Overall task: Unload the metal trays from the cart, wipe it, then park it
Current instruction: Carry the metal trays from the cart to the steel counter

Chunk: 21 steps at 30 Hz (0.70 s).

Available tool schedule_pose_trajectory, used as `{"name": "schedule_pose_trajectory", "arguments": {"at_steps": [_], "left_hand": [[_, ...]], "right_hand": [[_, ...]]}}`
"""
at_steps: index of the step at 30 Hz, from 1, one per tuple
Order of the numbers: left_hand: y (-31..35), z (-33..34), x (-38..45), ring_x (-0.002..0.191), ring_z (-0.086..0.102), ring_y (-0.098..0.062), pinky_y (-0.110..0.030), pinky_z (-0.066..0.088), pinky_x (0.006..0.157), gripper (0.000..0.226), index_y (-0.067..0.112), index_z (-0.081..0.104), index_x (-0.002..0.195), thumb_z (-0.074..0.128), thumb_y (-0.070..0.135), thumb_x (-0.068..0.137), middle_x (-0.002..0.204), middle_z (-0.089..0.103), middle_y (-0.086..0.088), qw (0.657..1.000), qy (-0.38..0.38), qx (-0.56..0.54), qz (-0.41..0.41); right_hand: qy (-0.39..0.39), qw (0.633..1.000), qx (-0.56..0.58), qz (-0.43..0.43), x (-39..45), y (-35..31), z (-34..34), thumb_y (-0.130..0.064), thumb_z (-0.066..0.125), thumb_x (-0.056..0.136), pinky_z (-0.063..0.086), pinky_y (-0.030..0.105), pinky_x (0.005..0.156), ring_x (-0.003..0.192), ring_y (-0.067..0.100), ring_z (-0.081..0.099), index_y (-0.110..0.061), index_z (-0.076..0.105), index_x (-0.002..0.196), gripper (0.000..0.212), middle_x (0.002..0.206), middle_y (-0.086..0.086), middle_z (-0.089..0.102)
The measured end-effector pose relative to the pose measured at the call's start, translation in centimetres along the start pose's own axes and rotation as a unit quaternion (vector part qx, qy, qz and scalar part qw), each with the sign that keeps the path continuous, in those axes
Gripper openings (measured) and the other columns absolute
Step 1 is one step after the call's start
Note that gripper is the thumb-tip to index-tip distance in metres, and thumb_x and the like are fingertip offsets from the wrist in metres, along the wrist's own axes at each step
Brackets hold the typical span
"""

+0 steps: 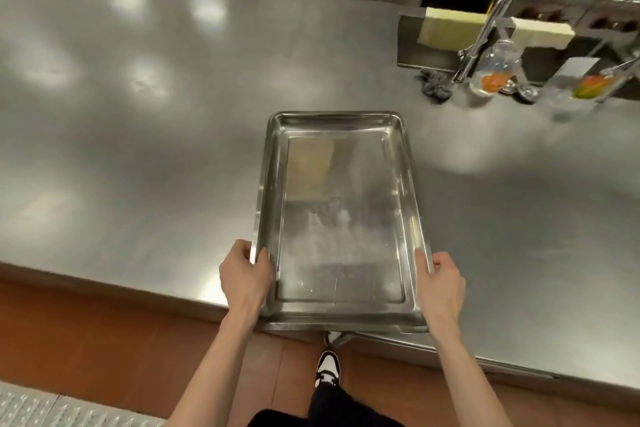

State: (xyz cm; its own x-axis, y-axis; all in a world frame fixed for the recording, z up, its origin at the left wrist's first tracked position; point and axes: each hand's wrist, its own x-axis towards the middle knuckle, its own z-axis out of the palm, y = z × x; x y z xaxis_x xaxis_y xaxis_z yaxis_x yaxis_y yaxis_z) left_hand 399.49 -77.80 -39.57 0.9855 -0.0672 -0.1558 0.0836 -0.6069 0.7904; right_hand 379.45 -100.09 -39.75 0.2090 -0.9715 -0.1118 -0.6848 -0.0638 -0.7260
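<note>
**Two hands hold one metal tray at the desk edge**

The left hand (244, 276) grips the left rim of the metal tray (341, 218). Its thumb lies over the rim inside the tray, and its fingers curl under the outside. The right hand (441, 282) grips the right rim the same way, thumb on top and fingers tucked below. Both arms reach forward from the bottom, a little bent, with the tray between them.

The tray is shiny and has nothing in it. Most of it is over the steel desk (138, 135), and its near end sticks out past the desk edge, between the two wrists.

Far past the right hand stand a tap (498, 17) and a clear bottle (493, 69). Below the hands is one shoe (327, 369) on the brown floor (86, 340).
</note>
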Motion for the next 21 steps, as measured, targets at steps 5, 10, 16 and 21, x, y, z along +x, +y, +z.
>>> {"name": "schedule_pose_trajectory", "arguments": {"at_steps": [5, 10, 16, 21], "left_hand": [[0.3, 3.2, 0.0, 0.061, 0.051, -0.019, -0.030, 0.034, 0.054, 0.019, 0.009, 0.056, 0.080, 0.067, 0.016, 0.095, 0.066, 0.056, -0.005, 0.999, -0.021, 0.025, 0.016], [0.0, 5.0, 0.1, 0.060, 0.051, -0.019, -0.031, 0.033, 0.054, 0.022, 0.014, 0.053, 0.077, 0.065, 0.018, 0.095, 0.065, 0.054, -0.002, 0.998, -0.032, 0.051, 0.025], [-1.6, 6.5, 1.0, 0.059, 0.044, -0.017, -0.030, 0.027, 0.052, 0.031, 0.016, 0.047, 0.071, 0.067, 0.014, 0.094, 0.067, 0.050, -0.002, 0.993, -0.027, 0.085, 0.078], [-3.0, 7.4, 1.9, 0.066, 0.043, -0.025, -0.034, 0.027, 0.055, 0.029, 0.012, 0.049, 0.073, 0.070, 0.013, 0.094, 0.071, 0.049, -0.001, 0.989, -0.012, 0.109, 0.099]], "right_hand": [[0.018, 0.999, -0.015, 0.022, 1.5, 3.0, 0.5, -0.042, 0.057, 0.104, 0.037, 0.039, 0.062, 0.068, 0.035, 0.053, -0.007, 0.056, 0.087, 0.039, 0.067, 0.008, 0.059], [0.030, 0.998, -0.037, 0.041, 1.7, 4.7, 1.3, -0.040, 0.055, 0.106, 0.034, 0.039, 0.064, 0.069, 0.033, 0.047, -0.009, 0.053, 0.089, 0.035, 0.066, 0.005, 0.051], [0.045, 0.996, -0.063, 0.033, 1.7, 5.4, 2.6, -0.038, 0.054, 0.106, 0.034, 0.037, 0.062, 0.066, 0.031, 0.045, -0.007, 0.057, 0.094, 0.034, 0.069, 0.006, 0.052], [0.069, 0.996, -0.052, 0.008, 1.7, 6.5, 3.7, -0.034, 0.058, 0.105, 0.037, 0.034, 0.065, 0.070, 0.028, 0.051, -0.005, 0.063, 0.096, 0.031, 0.080, 0.009, 0.062]]}}
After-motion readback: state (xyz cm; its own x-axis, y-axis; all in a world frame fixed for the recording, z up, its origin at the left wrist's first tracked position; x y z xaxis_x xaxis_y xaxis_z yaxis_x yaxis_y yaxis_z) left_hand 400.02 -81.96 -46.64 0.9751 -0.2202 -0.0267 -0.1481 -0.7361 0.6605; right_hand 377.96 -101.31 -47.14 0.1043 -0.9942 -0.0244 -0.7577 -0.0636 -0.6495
